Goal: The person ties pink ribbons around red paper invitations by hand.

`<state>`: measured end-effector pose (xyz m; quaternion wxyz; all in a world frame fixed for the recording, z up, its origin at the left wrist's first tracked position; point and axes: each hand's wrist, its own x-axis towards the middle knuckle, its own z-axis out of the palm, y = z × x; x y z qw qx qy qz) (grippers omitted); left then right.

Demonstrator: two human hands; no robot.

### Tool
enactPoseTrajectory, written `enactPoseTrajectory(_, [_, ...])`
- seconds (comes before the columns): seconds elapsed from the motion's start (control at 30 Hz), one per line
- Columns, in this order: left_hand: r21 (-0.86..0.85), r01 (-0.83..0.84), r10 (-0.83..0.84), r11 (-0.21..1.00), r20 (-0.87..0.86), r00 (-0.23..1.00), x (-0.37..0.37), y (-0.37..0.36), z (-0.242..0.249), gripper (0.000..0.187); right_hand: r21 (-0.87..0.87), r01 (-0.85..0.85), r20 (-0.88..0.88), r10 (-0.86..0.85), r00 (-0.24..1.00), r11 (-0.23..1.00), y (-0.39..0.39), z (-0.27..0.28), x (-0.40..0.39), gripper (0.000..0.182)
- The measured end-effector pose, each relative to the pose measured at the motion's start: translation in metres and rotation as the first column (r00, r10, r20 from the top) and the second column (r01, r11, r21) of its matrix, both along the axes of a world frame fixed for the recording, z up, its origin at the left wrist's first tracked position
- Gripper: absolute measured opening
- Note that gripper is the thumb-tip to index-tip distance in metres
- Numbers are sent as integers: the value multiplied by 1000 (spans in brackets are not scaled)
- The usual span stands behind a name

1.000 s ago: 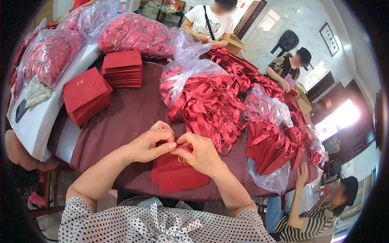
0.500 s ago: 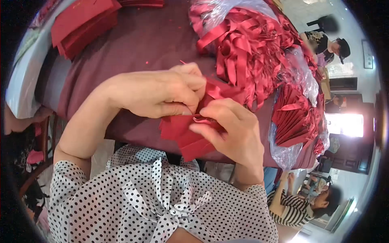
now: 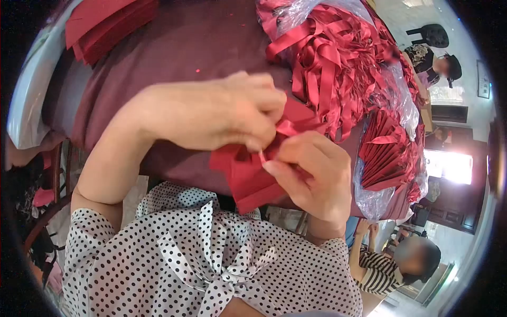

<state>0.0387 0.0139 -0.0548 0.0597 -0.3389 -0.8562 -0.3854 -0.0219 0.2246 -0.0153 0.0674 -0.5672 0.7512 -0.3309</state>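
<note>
Between my hands, over the table's near edge, is a folded red paper piece (image 3: 251,185) with a strip of red ribbon (image 3: 287,127) at its upper part. My left hand (image 3: 227,113) reaches across from the left, its fingers curled together at the ribbon and slightly blurred. On the right, my right hand (image 3: 319,171) pinches at the paper's upper edge with thumb and fingers. Their tips nearly meet, and something thin and pale shows there. The exact hold of each fingertip is hidden.
A big heap of red ribbon loops (image 3: 332,63) in clear plastic lies at the back right. Near it sits a fanned stack of red folded pieces (image 3: 383,153). More red paper (image 3: 108,26) is stacked back left on the dark red tablecloth (image 3: 200,42). Two people are at the right.
Both hands have shifted slightly right with the red paper piece. The left hand's fingers have moved over the ribbon, nearer the right fingertips.
</note>
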Motion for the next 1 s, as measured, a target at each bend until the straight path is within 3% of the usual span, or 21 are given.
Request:
enactPoseTrajectory(0.07, [-50, -195, 188, 980, -115, 975, -2, -21, -2, 15, 0, -44, -3, 44, 999, 999, 3, 3, 0, 20])
enactPoseTrajectory(0.13, [116, -158, 150, 981, 79, 986, -2, -33, 2, 18, -84, 12, -44, -15, 999, 996, 4, 4, 0, 24])
enactPoseTrajectory(0.17, [175, -98, 86, 980, 74, 994, -4, -32, 0, 20, -90, -3, -41, 0, 999, 996, 6, 2, -3, 27])
enactPoseTrajectory(0.33, [371, 70, -249, 926, 461, 852, -9, -16, -10, 24, -114, -5, -7, 4, 1000, 994, 9, 3, -2, 27])
enactPoseTrajectory(0.43, [328, 153, -316, 932, 531, 786, -11, -9, -14, 23, -160, 24, 20, -21, 1000, 987, 14, 4, -6, 28])
enactPoseTrajectory(0.47, [388, 145, -330, 910, 470, 819, -10, -10, -13, 25, -189, 35, 51, -26, 998, 981, 17, 6, -9, 28])
enactPoseTrajectory(0.57, [326, -50, -89, 944, 397, 913, -3, -47, 1, 27, -180, 109, 46, -103, 994, 978, 36, 21, -20, 34])
enactPoseTrajectory(0.63, [453, -114, -106, 884, 432, 896, 1, -47, 2, 26, -214, 116, 83, -101, 991, 970, 35, 17, -20, 36])
enactPoseTrajectory(0.73, [461, -231, -16, 857, 471, 882, 2, -45, 5, 24, -265, 56, 64, -40, 997, 963, 34, 13, -28, 51])
enactPoseTrajectory(0.8, [755, -206, -185, 622, 398, 899, 3, -32, 3, 22, -317, 2, 16, 3, 1000, 949, 38, 7, -34, 62])
enactPoseTrajectory(0.87, [888, -208, -325, 411, 356, 876, 5, -15, 1, 26, -493, 115, 128, -59, 990, 863, 35, 4, -28, 75])
enactPoseTrajectory(0.9, [936, -96, -412, 338, 239, 879, 1, -4, -3, 52, -550, 46, 76, -5, 997, 834, 40, 5, -36, 73])
enactPoseTrajectory(0.93, [981, -85, -500, 173, 161, 851, 4, 12, 11, 82, -602, 75, 100, -19, 995, 795, 46, 5, -38, 72])
enactPoseTrajectory(0.97, [984, -108, -521, 141, 166, 837, 4, 19, 17, 93, -719, 196, 238, -29, 971, 667, 45, 4, -34, 68])
enactPoseTrajectory(1.0, [981, -129, -480, 145, 184, 858, 0, 21, 16, 89, -576, 622, 701, -71, 709, 530, 52, 0, -30, 60])
